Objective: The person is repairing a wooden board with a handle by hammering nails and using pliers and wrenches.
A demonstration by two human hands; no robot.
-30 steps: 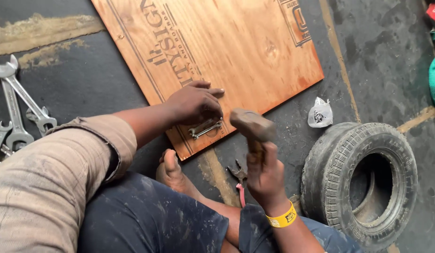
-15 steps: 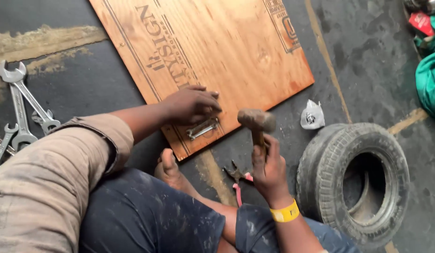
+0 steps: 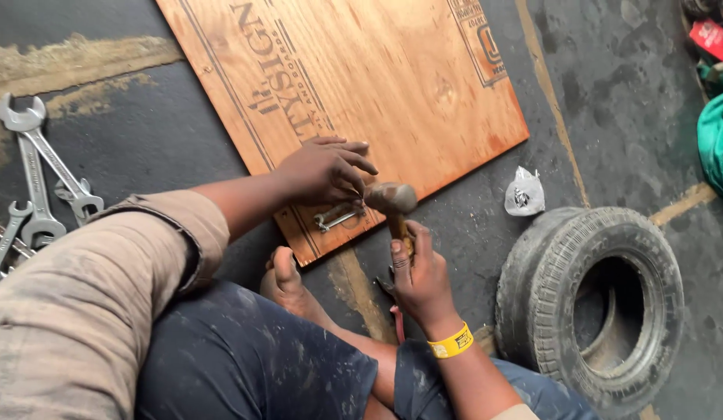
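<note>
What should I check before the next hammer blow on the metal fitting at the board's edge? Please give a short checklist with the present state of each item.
1. Right hand grips the hammer handle firmly: ok, fingers wrap the handle.
2. Hammer head is over the metal fitting: ok, it sits just right of and above it.
3. Left hand fingers are away from the hammer head: not ok, the fingertips are right beside it.
4. Board lies flat on the floor: ok, as far as can be seen.
5. Bare foot is away from the strike point: ok, it rests below the board's edge.
6. A nail or screw is set in place: cannot tell, the hand hides it.
</note>
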